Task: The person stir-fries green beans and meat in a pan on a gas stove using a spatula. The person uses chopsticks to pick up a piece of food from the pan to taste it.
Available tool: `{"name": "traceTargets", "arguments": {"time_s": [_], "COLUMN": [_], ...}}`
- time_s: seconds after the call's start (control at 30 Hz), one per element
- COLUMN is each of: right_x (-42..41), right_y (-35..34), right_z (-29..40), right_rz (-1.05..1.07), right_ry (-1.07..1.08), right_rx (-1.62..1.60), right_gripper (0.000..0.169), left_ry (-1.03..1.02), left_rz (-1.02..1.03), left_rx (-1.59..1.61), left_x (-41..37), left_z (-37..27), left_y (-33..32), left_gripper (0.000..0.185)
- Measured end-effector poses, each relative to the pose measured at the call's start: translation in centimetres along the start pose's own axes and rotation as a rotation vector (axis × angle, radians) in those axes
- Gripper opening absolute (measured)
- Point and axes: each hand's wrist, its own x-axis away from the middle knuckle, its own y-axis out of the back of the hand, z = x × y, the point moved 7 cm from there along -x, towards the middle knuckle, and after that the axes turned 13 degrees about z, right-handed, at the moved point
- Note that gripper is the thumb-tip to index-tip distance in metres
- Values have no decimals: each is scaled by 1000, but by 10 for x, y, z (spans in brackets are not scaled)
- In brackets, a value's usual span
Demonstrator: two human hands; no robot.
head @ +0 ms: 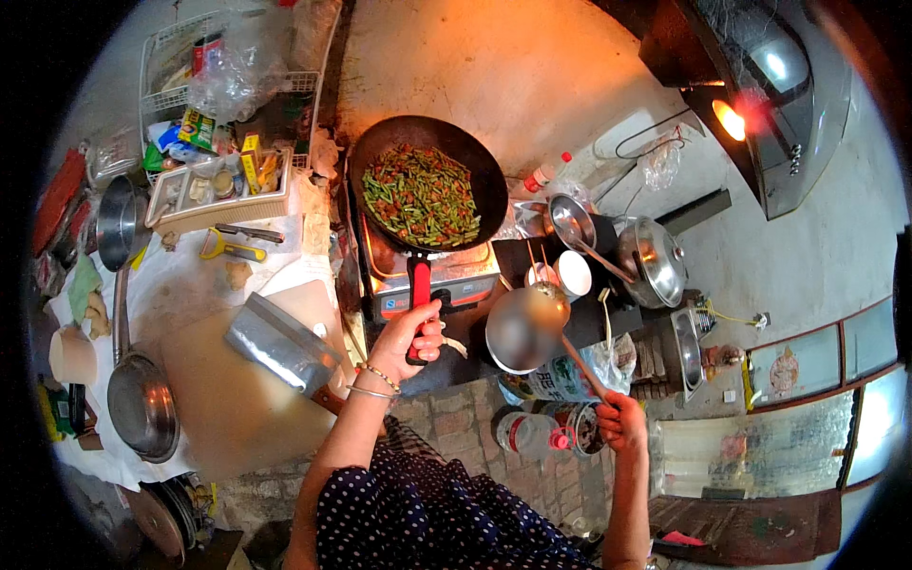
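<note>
My left hand (410, 340) is closed around the red and black handle of a dark wok (491, 192), which is tilted above a portable gas stove (463, 274). Chopped green beans with reddish bits (420, 196) lie in the wok. My right hand (622, 422) grips the wooden handle of a metal ladle (552, 301). The ladle's bowl is over a white-rimmed bowl (516, 335), whose contents are blurred.
A cleaver (285, 345) lies on a cutting board at the left, near a yellow peeler (231, 247) and metal ladles. A lidded steel pot (650, 262), a white cup (573, 273) and a small steel pan (571, 219) stand right of the stove. A range hood (755, 107) hangs upper right.
</note>
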Motion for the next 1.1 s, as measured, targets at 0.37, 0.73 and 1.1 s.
{"name": "traceTargets", "arguments": {"time_s": [0.37,0.73,1.1], "right_x": [-32,-141,-183], "right_y": [-110,-243,-228], "right_z": [78,95,139], "right_rz": [354,569,325], "right_ry": [24,-14,407], "right_rx": [85,304,617], "right_gripper": [20,17,13], "left_ry": [-22,-34,-39], "left_rz": [14,56,46], "left_rx": [56,-32,34], "left_x": [0,1,3], "left_z": [1,1,2], "left_y": [2,5,2], "left_gripper": [16,23,17]}}
